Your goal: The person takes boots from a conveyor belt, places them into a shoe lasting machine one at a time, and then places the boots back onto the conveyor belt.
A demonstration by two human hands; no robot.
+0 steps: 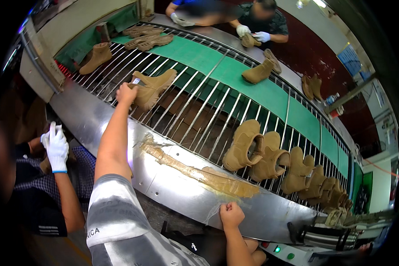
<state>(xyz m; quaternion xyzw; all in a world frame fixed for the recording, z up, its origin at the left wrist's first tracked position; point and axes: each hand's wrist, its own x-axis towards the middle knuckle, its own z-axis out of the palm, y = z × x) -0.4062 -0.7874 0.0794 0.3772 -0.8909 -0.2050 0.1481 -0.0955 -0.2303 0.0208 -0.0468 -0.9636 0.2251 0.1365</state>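
Note:
My left arm is stretched out over the slatted metal conveyor (207, 142). The fingers of my left hand (127, 94) are closed on the edge of a tan ankle boot (151, 91), which lies tilted on the bars with its chunky sole facing right. A small pale label shows at its top; I cannot tell whether a second boot lies against it. Near the steel front edge, my right hand (232, 215) is curled into a fist. Thin pale strands (212, 213) show beside it, and whatever the fingers may hold is hidden.
Several tan boots (243, 146) stand in a row along the conveyor's right side. Another boot (96, 58) and loose soles (149, 39) lie at the far left. Gloved co-workers handle footwear across the line (248, 37) and at my left (56, 148). Brown tape (195, 170) covers part of the steel ledge.

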